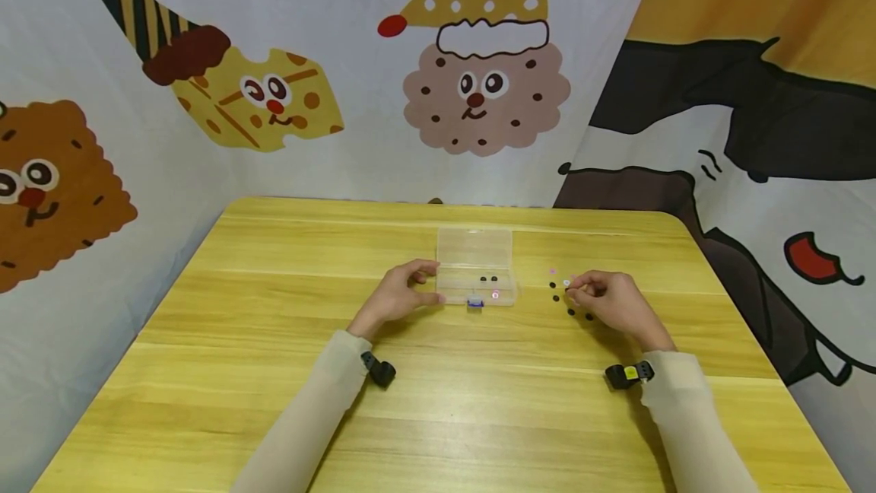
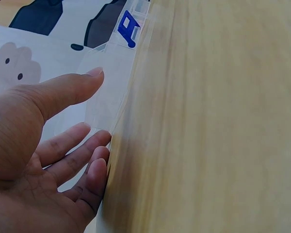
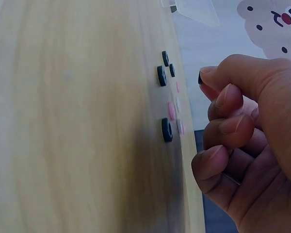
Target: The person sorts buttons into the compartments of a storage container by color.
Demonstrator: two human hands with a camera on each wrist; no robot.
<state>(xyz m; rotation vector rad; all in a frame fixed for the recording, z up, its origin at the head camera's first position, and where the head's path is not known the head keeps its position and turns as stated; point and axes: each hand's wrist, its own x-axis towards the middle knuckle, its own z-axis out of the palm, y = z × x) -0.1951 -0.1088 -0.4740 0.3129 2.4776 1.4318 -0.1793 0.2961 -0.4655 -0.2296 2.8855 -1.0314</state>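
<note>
Your right hand [image 3: 252, 145] has its grip closed to a pinch: thumb and forefinger hold one small black ring-shaped bead [image 3: 200, 77] at the fingertips, and the other fingers are curled beneath. The pinch covers only the bead's edge, so the hold looks slight. The hand hangs just above the loose scatter of black, pink and white beads [image 3: 167, 104] on the light wooden counter [image 1: 274, 371], right of the box.

Your left hand [image 2: 43, 145] has its grip open and relaxed, thumb and straight fingers lying against the left end of the clear plastic compartment box [image 1: 475, 268]. It steadies the box and clasps nothing. The box stands mid-counter with its lid [image 1: 475, 246] raised behind it; two dark beads [image 1: 489, 278] and a pink one [image 1: 496, 295] lie inside, and a blue latch [image 1: 474, 302] sits at the front edge.

Risks, as judgement:
- The pinched bead may slip, given how little of it is held; it would roll on the smooth counter.
- Your right hand or sleeve may sweep the scattered beads off the counter's near edge.
- Pressing hard on the box end could slide it or tip the open lid.

Cartoon-printed cloth backdrops [image 1: 205, 97] enclose the counter.
</note>
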